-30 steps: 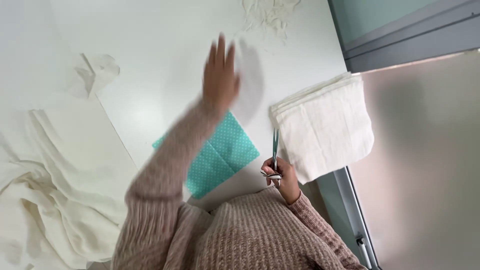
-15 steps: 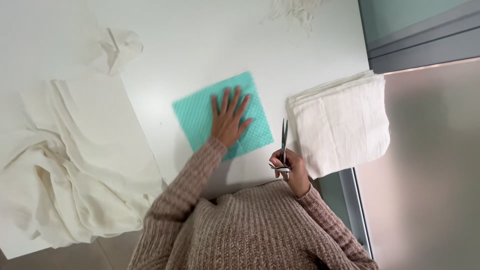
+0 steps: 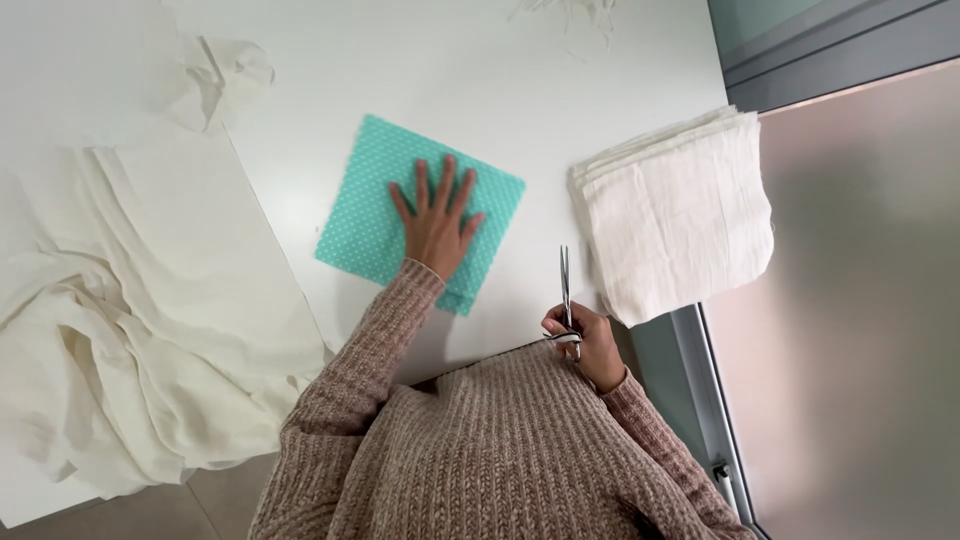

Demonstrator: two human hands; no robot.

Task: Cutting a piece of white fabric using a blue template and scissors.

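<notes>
A teal square cloth with white dots (image 3: 378, 200) lies flat on the white table (image 3: 470, 90). My left hand (image 3: 437, 222) rests flat on it with fingers spread, pressing its right half. My right hand (image 3: 582, 343) sits near the table's front edge, gripping a pair of metal scissors (image 3: 565, 290) whose closed blades point away from me. The scissors are to the right of the teal cloth and do not touch it.
A folded stack of white cloths (image 3: 675, 210) lies at the table's right edge. A large loose cream fabric (image 3: 140, 310) drapes over the left side, with a crumpled scrap (image 3: 215, 80) behind it. Thread scraps (image 3: 575, 12) lie at the far edge.
My left hand came down from a raised position and now lies flat on the teal cloth. The cloth sits spread square. My right hand still holds the scissors.
</notes>
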